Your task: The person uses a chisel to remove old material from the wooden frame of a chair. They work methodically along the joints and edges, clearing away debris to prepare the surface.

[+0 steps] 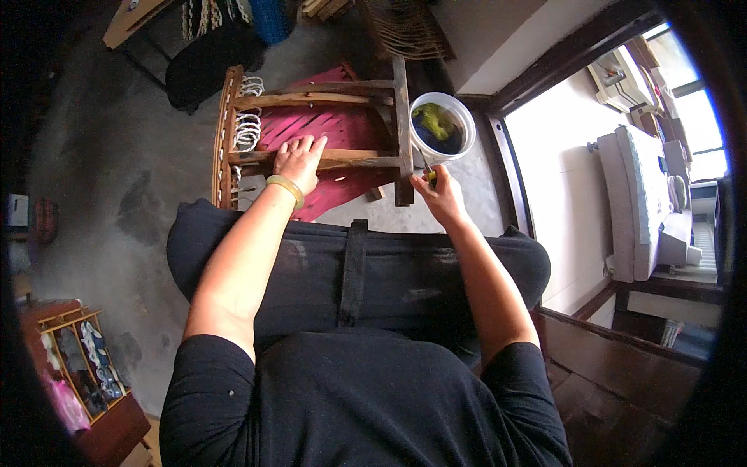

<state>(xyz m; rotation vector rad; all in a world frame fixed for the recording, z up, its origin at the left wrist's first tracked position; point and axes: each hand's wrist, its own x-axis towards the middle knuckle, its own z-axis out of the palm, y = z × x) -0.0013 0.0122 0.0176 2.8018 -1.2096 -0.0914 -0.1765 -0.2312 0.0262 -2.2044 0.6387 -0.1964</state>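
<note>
Your right hand hides most of the small yellow thing in its grasp, so you can't tell its kind, nor whether its thin end touches the wooden frame. Your left hand covers a stretch of the near crosspiece; its palm is out of sight. The pink cloth is partly hidden behind the crosspieces. In the bucket, you can't make out what the yellow-green and dark contents are. The top edge cuts off the blue thing; the dark rim crops the window.
</note>
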